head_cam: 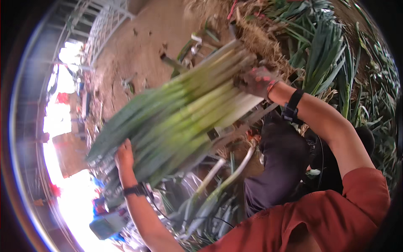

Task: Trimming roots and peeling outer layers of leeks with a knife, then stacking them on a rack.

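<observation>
A broad, flat bundle of leeks (189, 110) lies slantwise across the middle of the view, blurred by motion. Its dark green leaves point to the lower left and its pale stems to the upper right. My left hand (125, 157), which looks bare, holds the leaf end, its fingers partly hidden by the leaves. At the stem end, my right hand (259, 82) grips the pale stems in a grey glove with orange-red patches. The fingertips of the glove are too blurred to make out. Beneath the bundle, a narrow bar (242, 126) partly shows.
Loose leeks (217, 189) lie below the bundle, beside my dark-trousered leg (280, 157). More leeks (327, 53) are heaped at the upper right, near a mass of roots (264, 41). Scraps litter the earthen floor (126, 63). A cardboard box (69, 154) and a white lattice (107, 28) stand leftward.
</observation>
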